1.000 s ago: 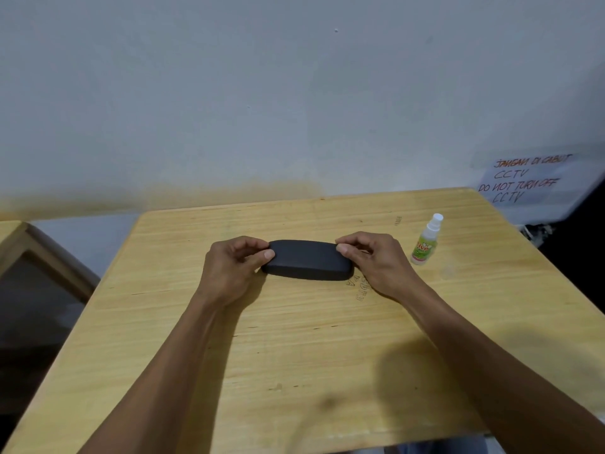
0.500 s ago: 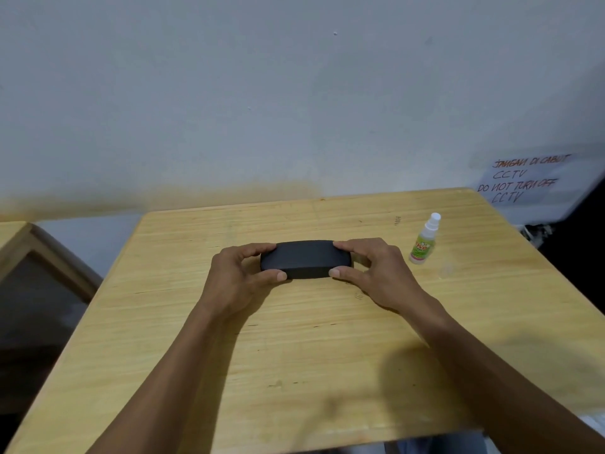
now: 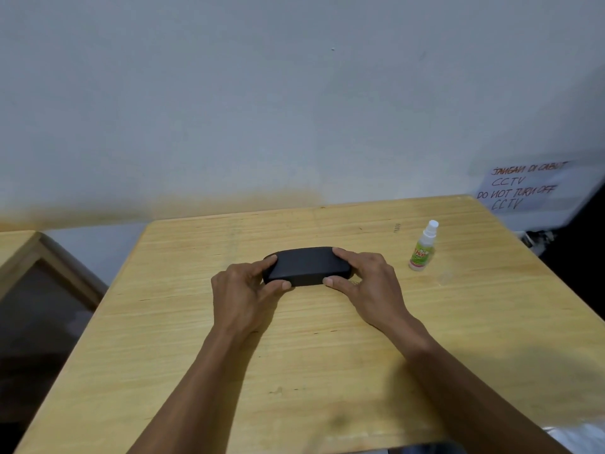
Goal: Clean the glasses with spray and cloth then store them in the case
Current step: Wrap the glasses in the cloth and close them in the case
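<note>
Both hands, left hand (image 3: 244,291) & right hand (image 3: 368,283), shifted from end-touch to thumb-front/fingers-back pinch on closed case (image 3: 306,265) → likely abt to open it; spray bottle (image 3: 423,248) untouched

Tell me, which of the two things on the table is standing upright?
The small spray bottle, white-capped with a green label, stands upright to the right. The black glasses case lies flat, gripped at its ends by both hands.

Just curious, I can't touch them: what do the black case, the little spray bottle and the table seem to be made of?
The case looks like matte black plastic or leatherette: dull and seamless; which one, I cannot tell. The spray bottle looks like whitish plastic with a glossy green label and white nozzle. The table looks like light wood or veneer, with visible grain under a faint sheen.
</note>
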